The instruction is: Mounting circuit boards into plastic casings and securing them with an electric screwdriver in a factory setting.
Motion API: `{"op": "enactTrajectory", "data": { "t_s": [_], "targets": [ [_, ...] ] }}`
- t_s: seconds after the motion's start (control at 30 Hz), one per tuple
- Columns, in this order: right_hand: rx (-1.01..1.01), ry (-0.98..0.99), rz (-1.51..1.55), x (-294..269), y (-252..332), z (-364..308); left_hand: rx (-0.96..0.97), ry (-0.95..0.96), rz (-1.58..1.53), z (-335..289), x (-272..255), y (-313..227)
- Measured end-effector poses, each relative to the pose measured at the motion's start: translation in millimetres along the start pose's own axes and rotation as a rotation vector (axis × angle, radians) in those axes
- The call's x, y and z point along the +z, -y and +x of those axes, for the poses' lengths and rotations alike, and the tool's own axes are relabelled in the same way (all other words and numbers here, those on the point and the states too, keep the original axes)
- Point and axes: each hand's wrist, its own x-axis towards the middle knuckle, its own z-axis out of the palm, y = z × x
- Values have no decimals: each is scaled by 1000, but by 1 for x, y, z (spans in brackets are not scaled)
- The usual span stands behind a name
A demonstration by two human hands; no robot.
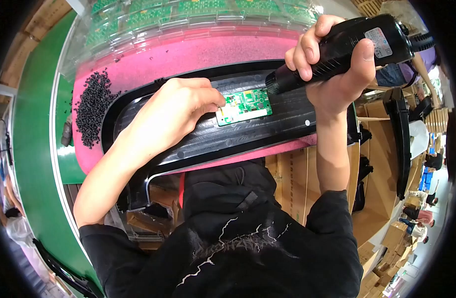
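A long black plastic housing (198,148) lies open side up in front of me. Inside it sits a green circuit board (247,105) with a white connector strip along its near edge. My left hand (175,107) reaches over the housing, its fingers pinched together at the board's left end; whether a small part is also between them is hidden. Wrapped in my right hand (337,74) is a black electric screwdriver (354,37), tilted with its nose at the board's right end. The hand and housing hide where its bit touches.
Under the housing is a pink mat (138,59) on a green table (32,114). A heap of small black screws (95,107) lies at left. Clear plastic trays (188,17) of green boards stand behind. Cardboard boxes (297,184) are at right, with people farther off.
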Motion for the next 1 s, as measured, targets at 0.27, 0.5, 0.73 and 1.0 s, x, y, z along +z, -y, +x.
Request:
{"op": "enactTrajectory", "data": {
  "t_s": [0.27, 0.5, 0.73, 1.0],
  "targets": [
    [54, 86, 23, -2, -5, 7, -48, 108, 91, -2, 1, 0],
    [216, -127, -32, 23, -14, 3, -26, 41, 68, -7, 3, 6],
    [-20, -12, -19, 17, -2, -3, -23, 90, 97, -1, -3, 4],
    [-184, 142, 252, 43, 45, -11, 133, -127, -243, 5, -7, -8]
  ]
}}
